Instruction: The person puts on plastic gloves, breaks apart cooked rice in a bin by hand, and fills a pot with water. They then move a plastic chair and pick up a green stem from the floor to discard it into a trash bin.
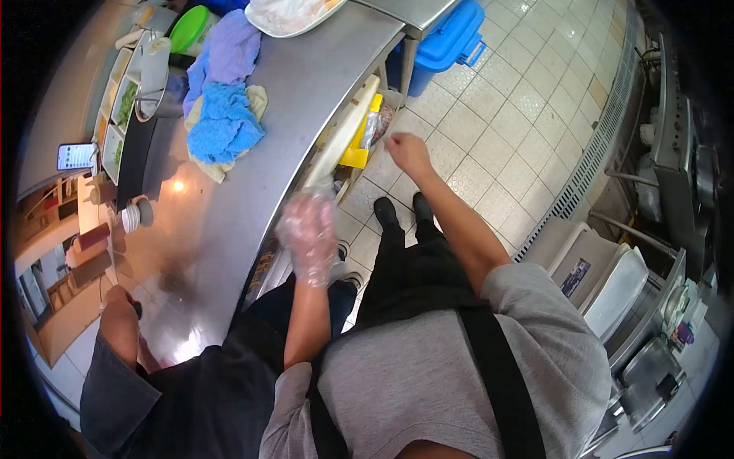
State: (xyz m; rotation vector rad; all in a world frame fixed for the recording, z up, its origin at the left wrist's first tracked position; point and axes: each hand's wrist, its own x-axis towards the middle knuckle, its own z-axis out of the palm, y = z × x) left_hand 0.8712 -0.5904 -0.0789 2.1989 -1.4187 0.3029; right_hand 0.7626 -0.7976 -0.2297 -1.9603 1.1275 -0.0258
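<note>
- Head view: your left hand (308, 233), inside a clear plastic glove (298, 252), is over the near edge of the steel table (306, 69); blur hides the fingers, so you cannot tell whether they pinch anything.
- Your right hand (410, 153) is bare and held out over the tiled floor (497, 122), its fingers loosely curled; nothing shows in it, though you cannot tell for certain.
- Between your hands, under the table's edge, an open drawer (394, 99) holds a yellow package (358, 145), well apart from the blue cloth (224, 130) on the table.
- A co-worker's dark sleeve (122, 390) shows to your left.
- The step in hand appears to be handwork at the drawer, with one hand gloved and one bare.
- From here, a careful move calls for keeping the loose plastic clear of the drawer's edge and leaving room for the co-worker.
</note>
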